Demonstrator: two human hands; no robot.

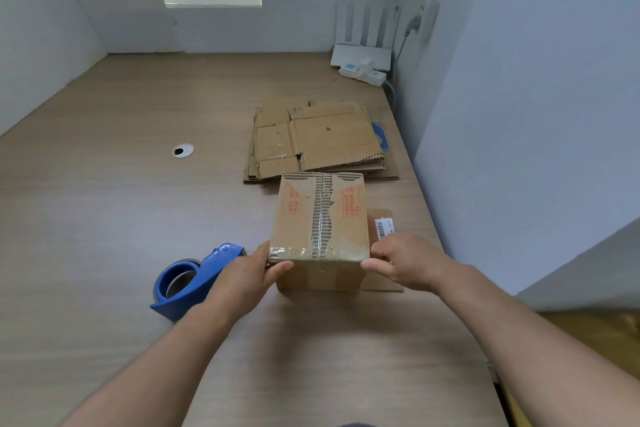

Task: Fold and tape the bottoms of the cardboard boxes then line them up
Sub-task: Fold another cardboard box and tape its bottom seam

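We see a counter of pale wood-grain laminate, smooth and matt with a faint sheen. The box near us is matt brown corrugated cardboard. Along its middle seam the paper skin is torn away, leaving rough ribbed fluting. Clear glossy tape shines on its near edge. The flattened boxes farther off are the same dull cardboard, frayed at the edges. To the left, the tape dispenser is smooth blue plastic. The grommet looks like brushed metal.
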